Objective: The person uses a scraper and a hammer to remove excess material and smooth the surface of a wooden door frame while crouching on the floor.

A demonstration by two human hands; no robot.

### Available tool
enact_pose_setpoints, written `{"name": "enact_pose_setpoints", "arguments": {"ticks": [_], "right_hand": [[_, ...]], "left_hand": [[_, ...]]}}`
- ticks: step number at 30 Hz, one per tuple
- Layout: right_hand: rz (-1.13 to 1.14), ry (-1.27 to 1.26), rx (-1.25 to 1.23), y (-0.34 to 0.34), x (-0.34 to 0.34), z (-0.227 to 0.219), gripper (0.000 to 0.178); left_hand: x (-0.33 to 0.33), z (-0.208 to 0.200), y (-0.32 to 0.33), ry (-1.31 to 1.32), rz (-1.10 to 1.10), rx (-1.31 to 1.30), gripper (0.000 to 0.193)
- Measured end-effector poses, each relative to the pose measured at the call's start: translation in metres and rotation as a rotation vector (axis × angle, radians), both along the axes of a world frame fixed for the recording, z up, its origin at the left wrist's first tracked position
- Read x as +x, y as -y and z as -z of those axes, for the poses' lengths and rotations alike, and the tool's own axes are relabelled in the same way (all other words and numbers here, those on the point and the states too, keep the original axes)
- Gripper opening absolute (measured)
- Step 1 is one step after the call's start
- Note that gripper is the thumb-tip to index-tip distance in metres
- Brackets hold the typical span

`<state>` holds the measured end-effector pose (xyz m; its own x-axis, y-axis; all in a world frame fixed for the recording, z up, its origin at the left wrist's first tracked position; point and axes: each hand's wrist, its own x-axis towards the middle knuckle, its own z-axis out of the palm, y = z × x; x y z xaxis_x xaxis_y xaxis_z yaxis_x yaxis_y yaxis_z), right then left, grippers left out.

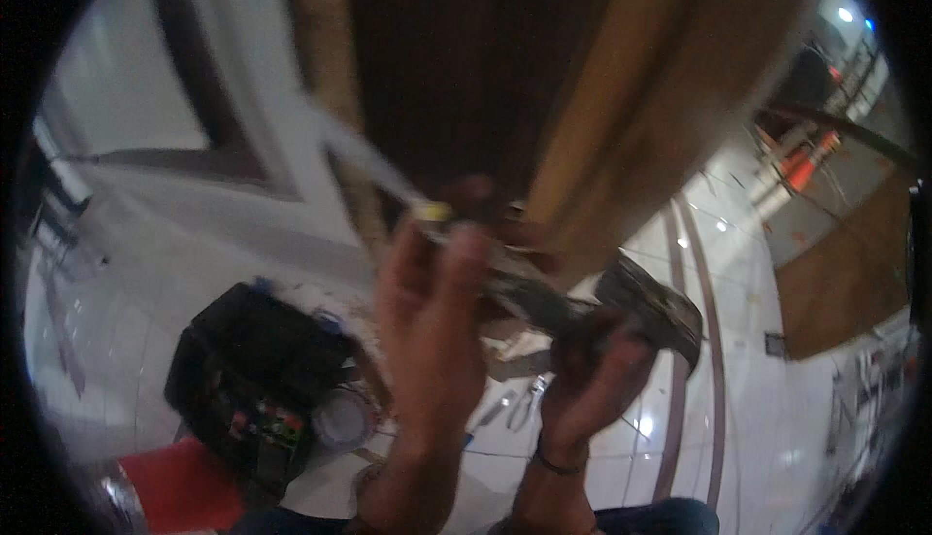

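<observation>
My left hand point(432, 312) is raised in front of a dark brown wooden panel point(466, 69), fingers closed on a small yellow-tipped piece point(433, 212); blur hides the rest of it. Lower and to the right, my right hand point(602, 370) wraps around a hammer point(652, 304) close to its thick, dark head. The hammer's worn handle runs up and left toward my left hand, and I cannot tell whether that hand touches it. Brown wooden strips point(621, 98) edge the dark panel.
An open black tool bag point(248, 360) lies at lower left, beside a round pale lid-like thing point(345, 418) and a red piece point(184, 486). Pliers point(525, 407) and a flat tool point(495, 407) lie on the white tiled floor. A brown board point(845, 263) is at right.
</observation>
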<state>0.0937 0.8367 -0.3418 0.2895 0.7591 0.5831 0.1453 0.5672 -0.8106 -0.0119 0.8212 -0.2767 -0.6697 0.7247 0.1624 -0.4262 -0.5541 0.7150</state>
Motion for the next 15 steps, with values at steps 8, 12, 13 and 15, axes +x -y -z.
{"name": "enact_pose_setpoints", "arguments": {"ticks": [8, 12, 13, 15], "right_hand": [[-0.036, -0.101, -0.216, -0.013, 0.016, 0.032, 0.044], [-0.008, -0.703, -0.357, -0.020, 0.011, 0.021, 0.047], [-0.002, -0.692, -0.363, -0.022, 0.016, 0.026, 0.047], [-0.155, -0.541, -0.372, -0.025, 0.028, 0.039, 0.046]], "left_hand": [[0.015, 0.006, -0.007, 0.101, 0.331, -0.007, 0.037], [0.033, 0.024, -0.015, 0.110, 0.333, -0.109, 0.034], [0.036, 0.031, -0.019, 0.127, 0.329, -0.134, 0.031], [0.037, 0.040, -0.025, 0.146, 0.326, -0.123, 0.033]]}}
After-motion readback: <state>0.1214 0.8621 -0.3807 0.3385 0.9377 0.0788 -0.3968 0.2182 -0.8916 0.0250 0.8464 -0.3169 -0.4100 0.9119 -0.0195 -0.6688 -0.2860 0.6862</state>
